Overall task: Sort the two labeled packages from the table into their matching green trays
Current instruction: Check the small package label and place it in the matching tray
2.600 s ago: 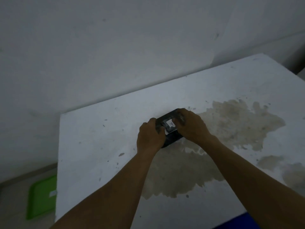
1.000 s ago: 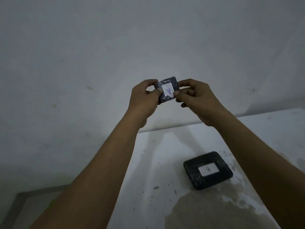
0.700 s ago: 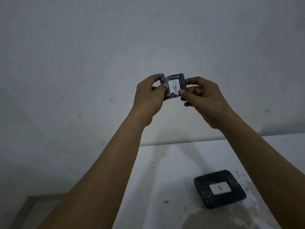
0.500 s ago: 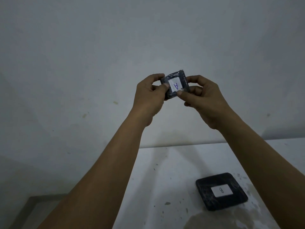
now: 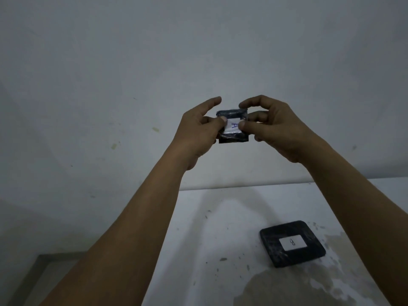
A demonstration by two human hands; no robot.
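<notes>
I hold a small black package (image 5: pixel 233 138) with a white label marked A up in front of the wall, well above the table. My left hand (image 5: pixel 196 131) pinches its left edge with thumb and fingers, index finger stretched out. My right hand (image 5: pixel 268 127) pinches its right edge, thumb lying on the label. A second, larger black package (image 5: pixel 292 243) with a white label marked B lies flat on the white table (image 5: pixel 198 250), below and to the right of my hands. No green tray is in view.
The white table has a large brownish stain (image 5: pixel 298 288) near its front right. A plain grey wall (image 5: pixel 198 51) fills the background. A strip of floor (image 5: pixel 44 274) shows left of the table.
I lifted package A off the table, uncovering package B beneath it. Over the last second I tilted it so the label faces me, and my fingers spread out.
</notes>
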